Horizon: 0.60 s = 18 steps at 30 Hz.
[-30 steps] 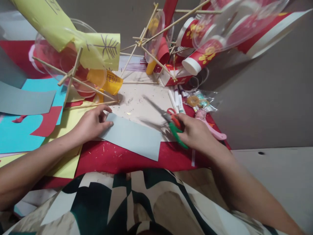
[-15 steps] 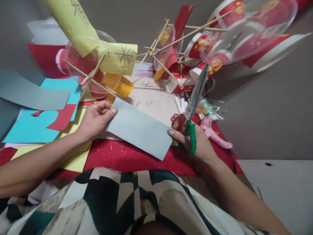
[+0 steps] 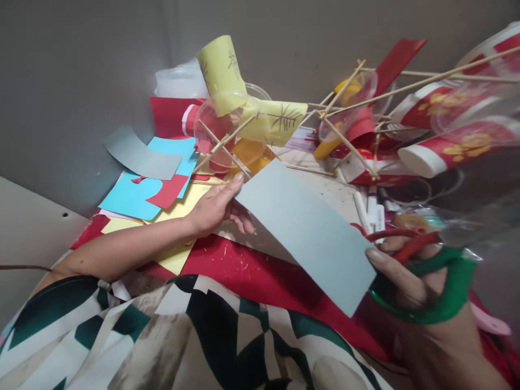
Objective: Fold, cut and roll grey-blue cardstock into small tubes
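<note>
Bounding the red-covered desk [image 3: 260, 260], grey walls [image 3: 101, 65] stand beyond the left hand [image 3: 211, 211]. Its thumb lies at the corner of a grey sheet [image 3: 304, 233]; grip cannot be determined. The sheet spans between the hands; the right hand [image 3: 420, 287] pinches its other end, holding scissors [image 3: 459, 281] also. A translucent tub [image 3: 179, 81] sits beyond the left fingers, red-and-white cups [image 3: 475, 143] beyond the right; contents not discernible.

The bare left forearm [image 3: 138, 246] slants up from the lower left to the left hand [image 3: 213, 211], its thumb [image 3: 232, 189] extended above loosely curled fingers [image 3: 242, 218]. The right hand [image 3: 413, 287], nearer the camera, is bent in a grip, its thumb pointing left; the right forearm [image 3: 450, 349] is blurred.
</note>
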### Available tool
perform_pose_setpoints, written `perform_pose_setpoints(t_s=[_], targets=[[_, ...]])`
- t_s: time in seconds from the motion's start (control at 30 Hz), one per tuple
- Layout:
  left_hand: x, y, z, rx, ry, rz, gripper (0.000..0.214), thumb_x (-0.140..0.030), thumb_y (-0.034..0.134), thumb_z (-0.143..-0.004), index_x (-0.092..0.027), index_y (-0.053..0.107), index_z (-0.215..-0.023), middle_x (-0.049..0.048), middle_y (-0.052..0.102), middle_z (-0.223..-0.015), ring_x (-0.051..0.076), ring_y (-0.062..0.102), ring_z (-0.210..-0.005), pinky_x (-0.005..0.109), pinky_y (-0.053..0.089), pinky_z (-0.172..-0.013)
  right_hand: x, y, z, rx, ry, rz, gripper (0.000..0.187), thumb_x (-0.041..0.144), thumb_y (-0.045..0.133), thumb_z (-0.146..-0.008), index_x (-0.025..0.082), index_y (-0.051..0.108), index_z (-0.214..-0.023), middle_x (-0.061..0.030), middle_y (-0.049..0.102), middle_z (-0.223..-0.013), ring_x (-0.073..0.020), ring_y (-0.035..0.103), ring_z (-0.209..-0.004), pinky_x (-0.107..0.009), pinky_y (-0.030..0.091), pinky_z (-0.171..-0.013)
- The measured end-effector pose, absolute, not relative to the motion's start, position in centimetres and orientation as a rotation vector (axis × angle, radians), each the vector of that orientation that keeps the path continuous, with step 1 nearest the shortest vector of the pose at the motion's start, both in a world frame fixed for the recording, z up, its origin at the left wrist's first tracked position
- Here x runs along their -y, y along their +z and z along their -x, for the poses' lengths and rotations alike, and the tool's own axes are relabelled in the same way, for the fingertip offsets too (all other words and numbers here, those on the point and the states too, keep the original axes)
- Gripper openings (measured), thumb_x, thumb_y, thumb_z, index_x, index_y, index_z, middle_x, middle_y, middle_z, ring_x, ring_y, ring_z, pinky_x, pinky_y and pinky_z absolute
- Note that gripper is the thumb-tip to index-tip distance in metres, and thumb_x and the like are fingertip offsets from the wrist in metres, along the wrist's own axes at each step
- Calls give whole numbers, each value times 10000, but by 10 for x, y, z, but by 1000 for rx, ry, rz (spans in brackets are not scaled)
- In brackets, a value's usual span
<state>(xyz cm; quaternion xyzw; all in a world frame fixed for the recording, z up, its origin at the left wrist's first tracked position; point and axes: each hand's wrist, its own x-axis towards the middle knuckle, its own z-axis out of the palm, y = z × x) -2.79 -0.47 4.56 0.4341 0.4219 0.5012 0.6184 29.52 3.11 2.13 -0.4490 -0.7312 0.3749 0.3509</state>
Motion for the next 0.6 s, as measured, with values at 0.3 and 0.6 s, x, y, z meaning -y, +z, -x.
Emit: perform_pose_setpoints(t_s=[0.3, 0.6], targets=[[0, 56, 38, -1072, 1364, -1186, 472, -385, 704, -872, -237, 643, -1316, 100, 701, -1276, 193, 732, -927, 269, 630, -654, -29, 19, -273, 1345, 1191, 1225, 186, 335, 715, -767, 246, 552, -782, -9, 522, -698, -180, 504, -573, -312, 433, -499], [-1, 63, 47, -1270, 1320, -1601, 326, -460, 698, -886, -213, 798, -1076, 79, 784, -1116, 205, 722, -990, 285, 608, -817, -33, 26, -276, 1324, 1303, 1210, 186, 334, 733, -722, 234, 578, -746, -1, 509, -658, -151, 462, -541, -277, 377, -458]])
